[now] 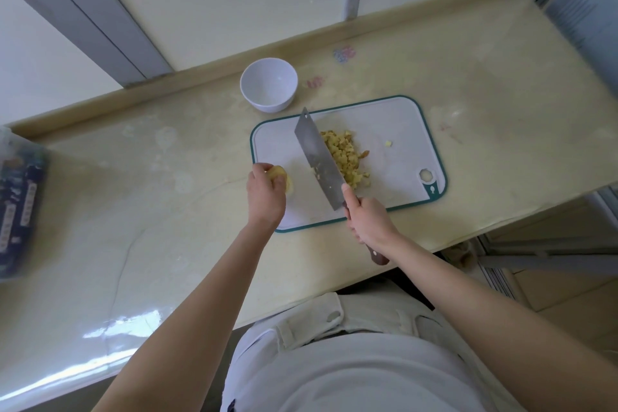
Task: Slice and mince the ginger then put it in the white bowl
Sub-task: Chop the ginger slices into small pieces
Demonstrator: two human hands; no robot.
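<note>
A pile of minced ginger (346,157) lies in the middle of the white cutting board (398,124) with a teal rim. My right hand (369,219) grips the wooden handle of a cleaver (317,157), whose blade lies over the board just left of the pile. At the board's left edge my left hand (266,192) holds a whole piece of ginger (284,179), mostly hidden by the fingers. The white bowl (268,84) stands beyond the board's far left corner. One stray ginger bit (388,143) lies right of the pile.
The cream counter (150,194) runs left and right, with a raised back ledge (207,67) behind the bowl. A dark blue printed package (20,207) sits at the far left edge. The counter's front edge is just below the board.
</note>
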